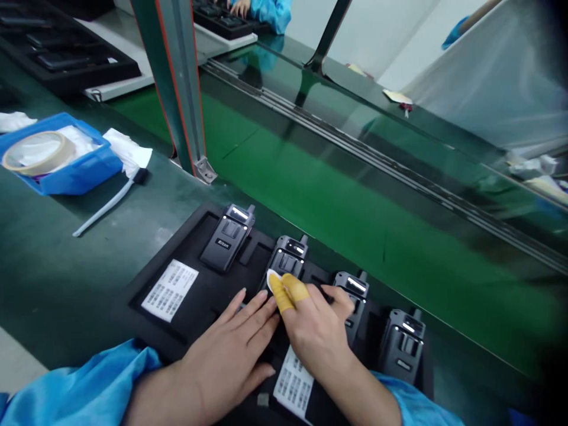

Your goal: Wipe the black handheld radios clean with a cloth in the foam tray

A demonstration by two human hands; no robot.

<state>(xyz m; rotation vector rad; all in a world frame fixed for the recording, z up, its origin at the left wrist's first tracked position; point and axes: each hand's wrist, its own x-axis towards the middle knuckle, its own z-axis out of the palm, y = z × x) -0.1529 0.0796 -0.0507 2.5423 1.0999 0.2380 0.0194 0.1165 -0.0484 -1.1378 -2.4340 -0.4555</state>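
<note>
A black foam tray [146, 284] holds several dark grey handheld radios, among them a radio labelled Riton [227, 239] at its left end. My right hand [315, 319], with yellow finger cots on two fingers, pinches a small white cloth [271, 277] against the second radio [290, 254]. Fingers outstretched, my left hand [235, 349] rests at the lower end of that same radio, which the hands partly hide. Behind my right hand stands a third radio [352, 290], and a fourth radio [403, 343] lies at the right. Barcode label sheets [171, 290] lie in the tray.
A blue bin [84, 171] with a tape roll [39, 152] stands at left, near a white-handled brush [109, 204]. A metal post [177, 89] rises beside the green conveyor belt [248, 154]. Across it, a co-worker's hand [241, 7] is over another tray.
</note>
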